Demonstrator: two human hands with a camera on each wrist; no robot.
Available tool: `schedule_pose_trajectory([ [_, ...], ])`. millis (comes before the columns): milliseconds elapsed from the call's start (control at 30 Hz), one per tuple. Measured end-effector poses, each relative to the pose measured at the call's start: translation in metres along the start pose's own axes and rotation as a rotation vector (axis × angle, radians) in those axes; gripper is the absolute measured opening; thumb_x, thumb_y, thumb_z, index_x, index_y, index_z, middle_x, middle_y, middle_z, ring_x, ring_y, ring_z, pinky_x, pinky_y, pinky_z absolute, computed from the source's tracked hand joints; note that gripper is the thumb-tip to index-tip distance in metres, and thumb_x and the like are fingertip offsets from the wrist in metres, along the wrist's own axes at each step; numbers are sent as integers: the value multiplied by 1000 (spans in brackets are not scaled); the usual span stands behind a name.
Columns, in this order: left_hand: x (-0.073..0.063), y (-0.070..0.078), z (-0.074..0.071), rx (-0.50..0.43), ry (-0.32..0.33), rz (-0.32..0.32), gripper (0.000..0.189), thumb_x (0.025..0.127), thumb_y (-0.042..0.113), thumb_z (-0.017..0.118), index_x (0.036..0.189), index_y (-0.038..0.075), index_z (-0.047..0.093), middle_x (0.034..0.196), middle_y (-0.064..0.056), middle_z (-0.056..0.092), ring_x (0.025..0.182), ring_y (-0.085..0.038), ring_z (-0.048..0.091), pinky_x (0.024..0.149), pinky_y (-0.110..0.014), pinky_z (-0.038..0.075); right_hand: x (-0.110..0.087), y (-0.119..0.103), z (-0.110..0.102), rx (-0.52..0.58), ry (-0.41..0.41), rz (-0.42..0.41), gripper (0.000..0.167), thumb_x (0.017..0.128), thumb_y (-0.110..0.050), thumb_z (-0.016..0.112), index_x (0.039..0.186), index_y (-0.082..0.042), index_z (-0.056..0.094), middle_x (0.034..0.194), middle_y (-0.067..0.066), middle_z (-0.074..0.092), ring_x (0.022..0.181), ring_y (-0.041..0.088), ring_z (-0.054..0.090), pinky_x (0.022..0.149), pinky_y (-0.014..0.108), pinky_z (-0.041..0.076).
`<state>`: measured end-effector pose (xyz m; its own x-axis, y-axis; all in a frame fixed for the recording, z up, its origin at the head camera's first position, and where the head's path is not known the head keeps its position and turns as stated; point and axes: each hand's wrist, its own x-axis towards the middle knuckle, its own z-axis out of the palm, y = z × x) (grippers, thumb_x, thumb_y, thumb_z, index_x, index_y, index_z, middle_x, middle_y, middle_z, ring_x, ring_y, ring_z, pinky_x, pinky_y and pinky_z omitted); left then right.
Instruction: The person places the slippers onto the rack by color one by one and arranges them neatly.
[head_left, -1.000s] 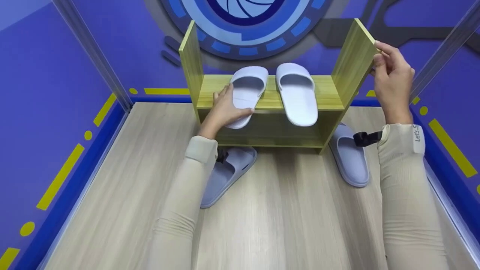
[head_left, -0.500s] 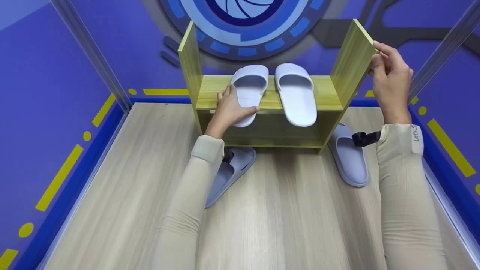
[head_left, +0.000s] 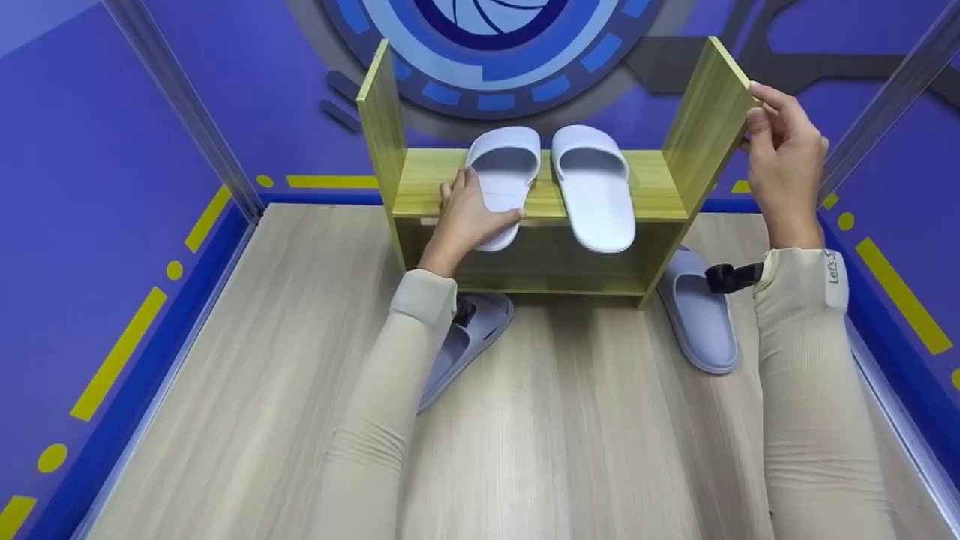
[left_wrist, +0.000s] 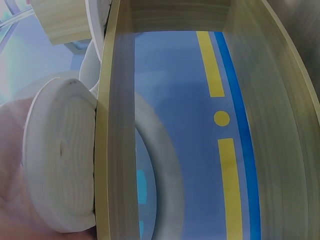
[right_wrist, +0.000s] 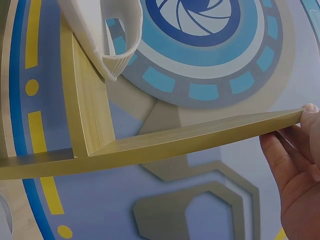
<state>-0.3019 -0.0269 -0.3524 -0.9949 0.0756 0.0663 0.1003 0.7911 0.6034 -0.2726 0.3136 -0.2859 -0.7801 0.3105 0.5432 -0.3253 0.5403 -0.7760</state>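
Observation:
Two white slippers lie side by side on the upper shelf of a small wooden shoe rack (head_left: 429,187), heels overhanging its front edge. My left hand (head_left: 466,219) grips the left white slipper (head_left: 506,187) near its heel, thumb on the inner side and fingers on the outer. In the left wrist view the heel of that slipper (left_wrist: 62,155) sticks out past the shelf edge. Beside it, a narrow gap away, is the right white slipper (head_left: 598,202). My right hand (head_left: 789,161) pinches the front edge of the rack's right side panel (head_left: 709,127) near the top.
A grey slipper (head_left: 489,315) lies slanted on the floor at the rack's front left, partly hidden by my left forearm. Another grey slipper (head_left: 705,322) lies beside the rack's right side. Printed blue walls stand behind and on both sides.
My left hand has shifted the left white slipper to the right, nearer the other one, and slightly back. The right hand keeps its hold on the side panel.

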Motion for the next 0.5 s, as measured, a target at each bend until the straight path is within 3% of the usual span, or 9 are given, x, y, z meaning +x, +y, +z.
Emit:
schedule_pose_trajectory([
  [300, 0, 9, 6, -5, 3, -33, 112, 76, 52, 73, 152, -4, 14, 160, -19, 16, 139, -31, 20, 117, -41, 25, 1, 2, 1, 0, 12, -4, 33, 96, -25, 54, 127, -24, 63, 122, 8, 67, 81, 2, 62, 82, 17, 54],
  [500, 0, 15, 8, -7, -15, -45, 112, 77, 51, 73, 152, -4, 12, 160, -20, 13, 143, -32, 15, 118, -43, 21, 1, 1, 0, 13, 3, 10, 34, 95, -25, 54, 128, -23, 62, 125, 7, 66, 88, 2, 63, 85, 20, 53],
])
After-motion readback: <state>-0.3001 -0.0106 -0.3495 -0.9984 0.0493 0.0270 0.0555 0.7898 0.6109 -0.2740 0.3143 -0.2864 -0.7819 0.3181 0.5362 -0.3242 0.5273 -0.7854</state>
